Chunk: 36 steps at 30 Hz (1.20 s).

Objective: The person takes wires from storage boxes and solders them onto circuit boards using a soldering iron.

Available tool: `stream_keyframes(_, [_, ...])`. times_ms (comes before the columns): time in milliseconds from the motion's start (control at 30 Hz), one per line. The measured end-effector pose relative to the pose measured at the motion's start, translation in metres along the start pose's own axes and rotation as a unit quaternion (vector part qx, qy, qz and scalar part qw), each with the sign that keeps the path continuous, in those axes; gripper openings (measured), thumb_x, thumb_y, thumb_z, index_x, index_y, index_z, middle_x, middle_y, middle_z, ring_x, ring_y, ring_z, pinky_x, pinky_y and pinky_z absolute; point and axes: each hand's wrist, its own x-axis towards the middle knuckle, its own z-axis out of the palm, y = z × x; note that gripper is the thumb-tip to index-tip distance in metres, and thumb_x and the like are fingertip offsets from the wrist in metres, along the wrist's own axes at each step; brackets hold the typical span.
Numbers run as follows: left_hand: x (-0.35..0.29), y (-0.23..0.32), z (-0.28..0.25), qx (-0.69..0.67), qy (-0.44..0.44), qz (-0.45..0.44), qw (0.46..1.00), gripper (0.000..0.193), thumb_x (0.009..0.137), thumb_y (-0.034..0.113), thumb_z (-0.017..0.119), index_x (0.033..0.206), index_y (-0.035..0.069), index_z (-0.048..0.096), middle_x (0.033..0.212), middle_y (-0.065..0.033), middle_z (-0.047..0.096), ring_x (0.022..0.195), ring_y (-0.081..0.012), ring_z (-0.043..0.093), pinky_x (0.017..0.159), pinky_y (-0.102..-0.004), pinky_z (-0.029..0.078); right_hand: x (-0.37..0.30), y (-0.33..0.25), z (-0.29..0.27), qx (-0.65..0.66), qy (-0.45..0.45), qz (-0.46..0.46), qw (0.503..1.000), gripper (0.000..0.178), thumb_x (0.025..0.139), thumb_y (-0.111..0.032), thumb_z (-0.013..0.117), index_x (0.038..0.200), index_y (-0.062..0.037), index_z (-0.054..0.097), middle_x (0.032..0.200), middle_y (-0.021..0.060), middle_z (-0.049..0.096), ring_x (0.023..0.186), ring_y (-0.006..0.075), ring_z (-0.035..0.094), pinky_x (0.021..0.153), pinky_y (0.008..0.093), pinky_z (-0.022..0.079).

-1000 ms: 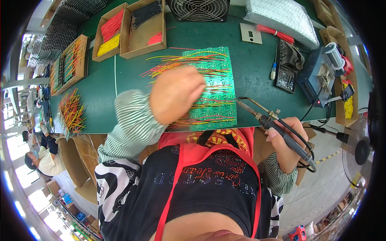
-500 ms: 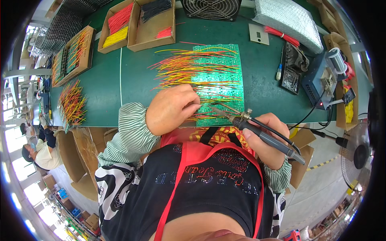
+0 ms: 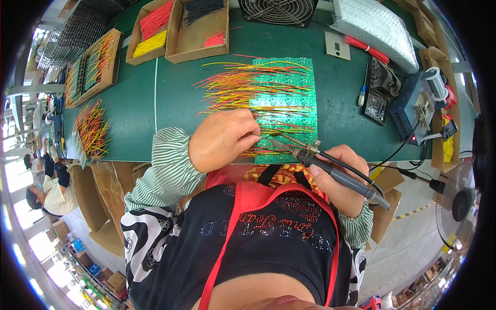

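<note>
My left hand [image 3: 225,139] is closed in a pinch at the left edge of the green circuit board panel [image 3: 287,119], apparently on a thin wire; the fingers mostly hide it. In my right hand [image 3: 343,173] is a grey soldering iron [image 3: 336,174] with a thin solder feed tube clamped along it. Its tip points left, low over the panel, close to my left fingertips. Many red, yellow and black wires [image 3: 227,88] lie in rows across the panel, their free ends sticking out to the left.
Cardboard boxes hold red and yellow wires [image 3: 150,44] and black wires [image 3: 204,11] at the back. A wired bundle [image 3: 92,129] lies far left. To the right stand a black tray [image 3: 376,106], a blue soldering station [image 3: 411,116] with a solder reel, and a fan [image 3: 460,201].
The view has shifted slightly, so the bench things sit a little further right. Both hands keep nearly the same pose, with the iron's tip still by my left fingertips.
</note>
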Motion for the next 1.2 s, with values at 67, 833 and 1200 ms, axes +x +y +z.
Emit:
stream_keyframes(67, [0.0, -0.001, 0.001, -0.002, 0.008, 0.009, 1.0, 0.01, 0.078, 0.015, 0.06, 0.076, 0.005, 0.059, 0.078, -0.0096, 0.056, 0.075, -0.0293, 0.057, 0.064, -0.0405, 0.045, -0.001, -0.001, -0.002, -0.003, 0.006, 0.001, 1.0, 0.017, 0.07, -0.008, 0.072, 0.08, -0.0018, 0.06, 0.067, 0.0053, 0.064, 0.056, 0.011, 0.061, 0.054, 0.0233, 0.047])
stream_keyframes(833, [-0.008, -0.031, -0.077, 0.036, 0.01, -0.037, 0.999, 0.012, 0.078, 0.016, 0.063, 0.079, 0.003, 0.062, 0.076, -0.0105, 0.059, 0.072, -0.0276, 0.058, 0.063, -0.0361, 0.046, -0.003, -0.002, -0.028, 0.059, 0.15, 0.077, 0.984, 0.018, 0.068, -0.001, 0.068, 0.082, 0.0028, 0.058, 0.068, 0.0064, 0.062, 0.056, 0.0084, 0.056, 0.054, 0.0216, 0.045])
stream_keyframes(1200, [0.107, -0.17, -0.093, 0.099, 0.102, -0.193, 0.971, 0.022, 0.078, 0.02, 0.066, 0.089, 0.001, 0.064, 0.078, -0.0111, 0.063, 0.071, -0.0222, 0.059, 0.067, -0.0333, 0.048, 0.009, -0.007, -0.03, 0.09, 0.141, 0.091, 0.982, 0.018, 0.071, 0.002, 0.065, 0.086, 0.0043, 0.056, 0.072, 0.0096, 0.064, 0.06, 0.0096, 0.058, 0.056, 0.0219, 0.047])
